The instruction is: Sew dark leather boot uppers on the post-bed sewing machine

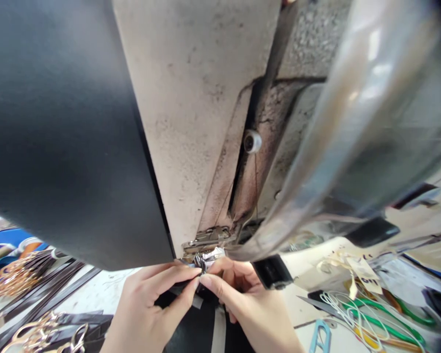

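Low in the middle of the head view, my left hand [156, 296] and my right hand [240, 294] meet fingertip to fingertip. Both pinch a small dark strip [203, 283], mostly covered by the fingers, so its full shape cannot be made out. Just beyond the fingertips sits the metal presser foot area [208, 256] of a sewing machine [191, 98], whose pale, speckled head fills the upper middle. A thread runs down past a small round guide [252, 141] on the machine.
A large dark panel [59, 137] blocks the upper left; a clear plastic guard [327, 142] curves across the right. Dark straps [59, 284] and gold-coloured clasps [33, 333] lie at lower left. Green-handled scissors [382, 318], tangled white cord [338, 304] and a light-blue tool [320, 336] lie at lower right.
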A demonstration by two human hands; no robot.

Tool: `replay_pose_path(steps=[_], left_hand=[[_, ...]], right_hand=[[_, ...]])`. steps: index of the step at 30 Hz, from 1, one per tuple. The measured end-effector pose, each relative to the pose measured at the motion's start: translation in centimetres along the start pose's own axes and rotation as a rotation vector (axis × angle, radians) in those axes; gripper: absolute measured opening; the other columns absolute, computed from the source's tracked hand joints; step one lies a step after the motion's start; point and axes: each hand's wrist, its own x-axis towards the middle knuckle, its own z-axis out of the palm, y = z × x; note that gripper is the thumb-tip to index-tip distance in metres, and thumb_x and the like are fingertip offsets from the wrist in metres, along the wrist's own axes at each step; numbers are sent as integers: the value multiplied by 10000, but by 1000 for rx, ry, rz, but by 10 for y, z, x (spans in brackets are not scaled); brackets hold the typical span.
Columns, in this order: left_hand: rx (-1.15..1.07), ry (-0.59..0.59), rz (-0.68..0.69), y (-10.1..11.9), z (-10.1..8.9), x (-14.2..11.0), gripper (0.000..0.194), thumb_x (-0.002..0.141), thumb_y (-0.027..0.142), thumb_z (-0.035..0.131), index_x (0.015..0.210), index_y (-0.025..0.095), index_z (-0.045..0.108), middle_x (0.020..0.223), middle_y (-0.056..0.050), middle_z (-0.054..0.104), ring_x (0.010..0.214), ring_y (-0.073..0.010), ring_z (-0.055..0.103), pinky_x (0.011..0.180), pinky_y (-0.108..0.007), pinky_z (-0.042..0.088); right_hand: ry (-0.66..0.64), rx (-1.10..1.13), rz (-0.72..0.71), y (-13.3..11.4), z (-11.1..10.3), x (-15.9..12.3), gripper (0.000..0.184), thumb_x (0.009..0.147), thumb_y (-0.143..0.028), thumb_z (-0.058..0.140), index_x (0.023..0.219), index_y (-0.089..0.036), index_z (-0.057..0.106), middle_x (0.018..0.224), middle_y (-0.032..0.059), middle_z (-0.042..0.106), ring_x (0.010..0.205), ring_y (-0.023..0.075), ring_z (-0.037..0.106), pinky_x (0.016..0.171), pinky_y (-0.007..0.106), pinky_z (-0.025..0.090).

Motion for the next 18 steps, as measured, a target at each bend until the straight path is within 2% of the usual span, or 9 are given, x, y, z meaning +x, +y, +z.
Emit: replay_pose_path(steps=[3,5,7,10,12,14,16,18], left_hand=[[45,0,73,-1,-2,-2,169,897,180,677,1001,310,709,930,101,772,806,-50,743,792,-77,551],[80,-10,107,0,-3,-2,169,926,159,626,1011,294,684,924,87,758,802,-49,731,787,-90,547],[107,-27,131,2,-4,-2,196,933,140,585,1039,292,651,929,81,747,808,-54,726,782,-111,547],[151,-39,132,4,-3,-1,185,906,187,630,1058,291,620,945,72,746,813,-92,731,743,-173,565],[185,-26,132,4,-1,-1,123,922,196,643,1006,282,620,889,70,739,745,-107,720,670,-205,556],[243,-17,220,4,1,-3,102,981,175,560,996,247,631,851,42,737,706,-119,707,644,-227,535],[326,18,367,2,3,-10,222,1034,175,433,1088,186,648,935,-23,764,814,-149,728,757,-249,544],[372,105,436,-1,6,-18,328,1065,212,350,1177,142,650,1043,-69,771,989,-173,716,937,-267,510]], right_hand=[[129,-143,-371,1,3,-4,88,902,-295,713,892,-253,789,780,-13,698,656,120,621,630,199,519],[122,-254,-559,3,2,-6,209,931,-178,651,1034,-297,789,931,10,738,758,139,698,684,205,563],[129,-388,-698,6,0,-6,273,943,-122,599,1096,-268,772,965,44,741,763,150,728,647,204,584],[157,-575,-848,11,-4,-5,281,941,-90,569,1127,-191,752,961,88,749,759,173,742,627,224,607],[140,-660,-893,14,-7,-5,319,934,-59,555,1173,-169,733,968,100,751,804,191,744,665,254,622],[123,-717,-901,15,-10,-5,340,939,-54,544,1207,-174,716,1011,109,749,839,198,744,656,259,622],[150,-728,-951,16,-12,-4,274,972,-105,525,1133,-186,730,979,98,751,789,185,743,583,239,601],[179,-761,-995,17,-12,-2,255,1014,-152,484,1022,-185,737,878,77,750,735,172,739,537,228,579]])
